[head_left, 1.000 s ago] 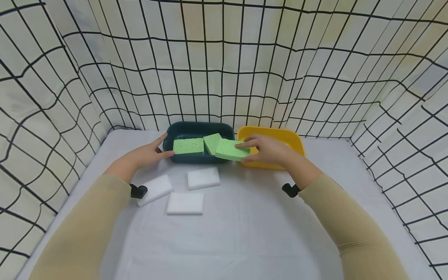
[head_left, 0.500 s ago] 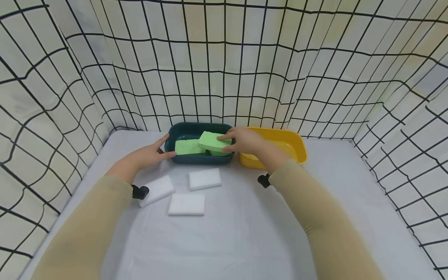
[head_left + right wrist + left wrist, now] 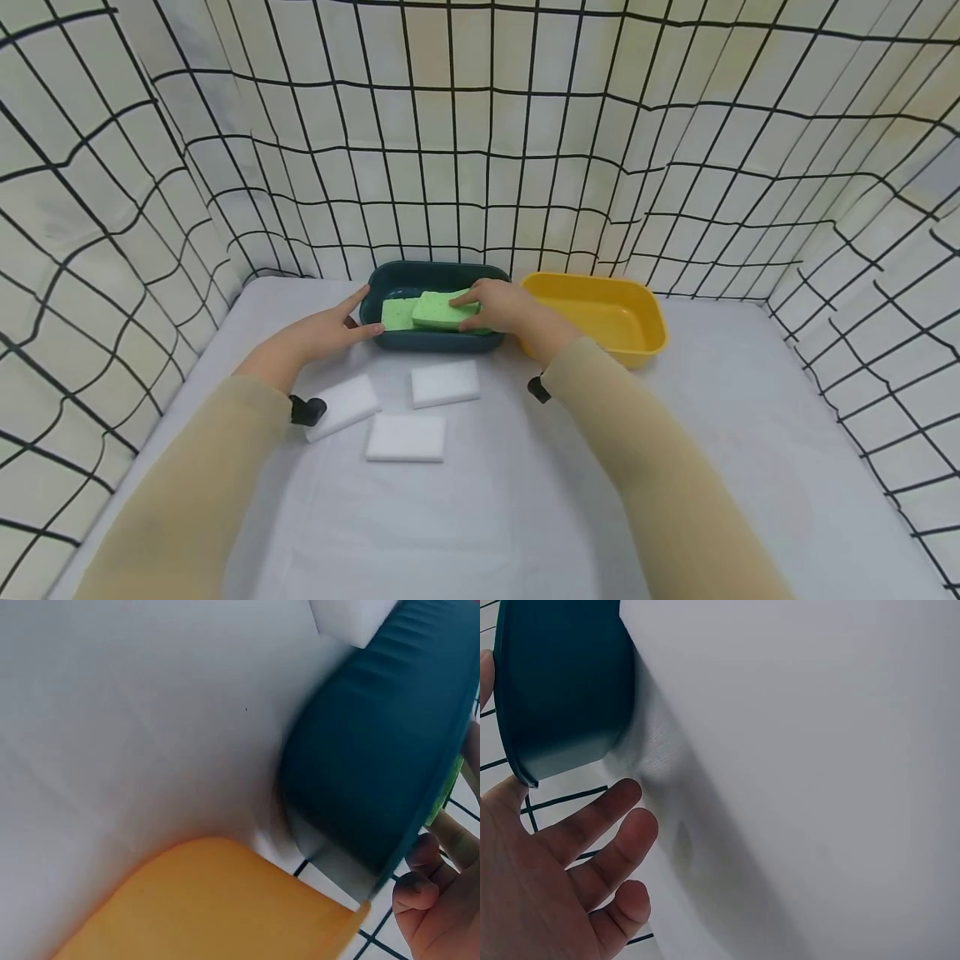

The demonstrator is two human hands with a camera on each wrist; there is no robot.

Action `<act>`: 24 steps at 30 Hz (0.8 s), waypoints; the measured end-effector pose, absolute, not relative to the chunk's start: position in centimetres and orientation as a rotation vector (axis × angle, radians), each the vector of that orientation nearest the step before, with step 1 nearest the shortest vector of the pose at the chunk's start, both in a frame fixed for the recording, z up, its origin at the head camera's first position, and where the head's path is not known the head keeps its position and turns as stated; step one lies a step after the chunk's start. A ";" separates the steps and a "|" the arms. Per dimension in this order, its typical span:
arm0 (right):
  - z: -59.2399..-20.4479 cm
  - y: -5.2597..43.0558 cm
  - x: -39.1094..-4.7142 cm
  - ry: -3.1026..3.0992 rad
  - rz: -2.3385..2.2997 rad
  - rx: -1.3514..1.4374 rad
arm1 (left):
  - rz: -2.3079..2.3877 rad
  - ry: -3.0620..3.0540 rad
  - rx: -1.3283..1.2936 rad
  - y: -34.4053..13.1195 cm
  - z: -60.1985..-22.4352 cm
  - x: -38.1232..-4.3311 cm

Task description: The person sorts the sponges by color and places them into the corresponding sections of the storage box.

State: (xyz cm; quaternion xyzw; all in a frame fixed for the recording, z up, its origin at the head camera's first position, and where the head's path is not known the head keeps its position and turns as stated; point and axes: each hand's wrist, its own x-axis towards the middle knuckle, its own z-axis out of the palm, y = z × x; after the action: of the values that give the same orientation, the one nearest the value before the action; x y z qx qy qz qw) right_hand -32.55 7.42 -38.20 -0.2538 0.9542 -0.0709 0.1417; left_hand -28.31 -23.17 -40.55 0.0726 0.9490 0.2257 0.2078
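Note:
My right hand (image 3: 504, 308) grips a light green sponge (image 3: 435, 309) inside the dark teal bin (image 3: 438, 341), over other green sponges. One of these, a flat green sponge (image 3: 397, 315), shows at the left of the bin. In the right wrist view the bin wall (image 3: 375, 742) hides most of the held sponge. My left hand (image 3: 318, 335) touches the bin's left end with thumb and index finger spread. The left wrist view shows its other fingers (image 3: 619, 855) hanging loosely below the bin's rim, holding nothing.
A yellow bin (image 3: 637, 325) stands right of the teal one, partly behind my right arm. Three white sponge blocks, including a front one (image 3: 406, 438), lie on the white-covered table (image 3: 480, 533). Black wire mesh (image 3: 491, 154) stands behind and at both sides.
My right hand has carried the green sponge leftward from above the bins' adjoining ends and lowered it into the teal bin. My left hand has stayed at the bin's left end.

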 end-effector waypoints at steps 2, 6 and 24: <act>-38.5 7.3 -32.7 2.758 -0.191 -0.724 | 0.632 2.639 0.198 -23.1 -40.6 -28.3; -38.9 7.1 -33.0 2.762 -0.178 -0.719 | 0.639 2.632 0.189 -23.0 -40.5 -28.2; -37.8 7.5 -32.7 2.813 -0.254 -0.818 | 0.638 2.636 0.189 -23.0 -40.8 -28.5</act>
State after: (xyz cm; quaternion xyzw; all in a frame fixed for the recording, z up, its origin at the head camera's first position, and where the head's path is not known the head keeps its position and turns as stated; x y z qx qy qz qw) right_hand -32.69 7.48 -37.83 -0.2769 0.9518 -0.0861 0.1001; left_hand -28.48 -23.03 -40.85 0.0680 0.9480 0.2295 0.2097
